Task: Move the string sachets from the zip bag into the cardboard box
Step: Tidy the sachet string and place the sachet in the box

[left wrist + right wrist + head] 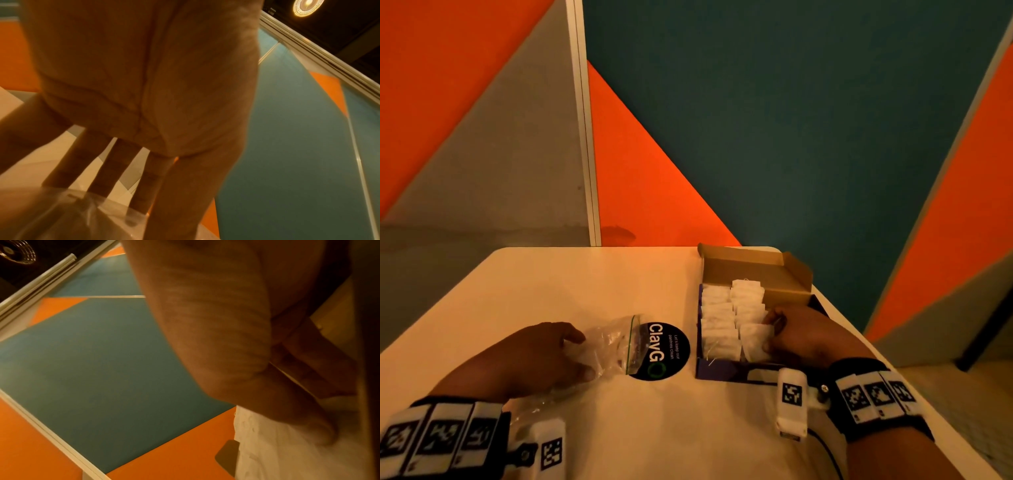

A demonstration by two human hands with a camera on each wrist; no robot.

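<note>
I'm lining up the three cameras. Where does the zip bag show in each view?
Head: zip bag lies on the table left of centre, touched by the left hand.
Left wrist: bottom left corner, beneath the fingers.
Right wrist: not in it.
Shared landmark: teal and orange wall, in all three.

I see the zip bag at lower centre on the counter, overlapping a sticker; rightward, the cardboard box holds sachets.

A round black sticker lay on the pale table, and a wall of orange, green-blue and grey stood behind it.
</note>
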